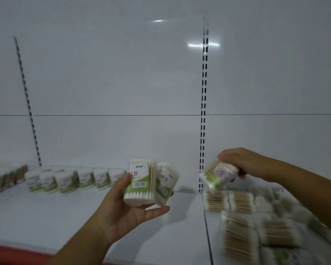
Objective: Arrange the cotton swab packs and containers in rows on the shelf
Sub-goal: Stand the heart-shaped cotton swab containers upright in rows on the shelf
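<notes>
My left hand (130,209) is raised over the white shelf (65,217) and grips two cotton swab packs (141,182), upright with green and white labels, side by side. My right hand (237,161) is over the right shelf section, closed on another cotton swab pack (218,175) that is tilted and blurred. A row of white and green swab containers (75,179) stands along the back of the left section.
Loose flat swab packs (241,203) lie in a heap on the right section below my right hand. Darker packs (6,178) line the far left. A slotted upright (203,111) divides the two sections. A red edge (11,249) runs along the shelf front.
</notes>
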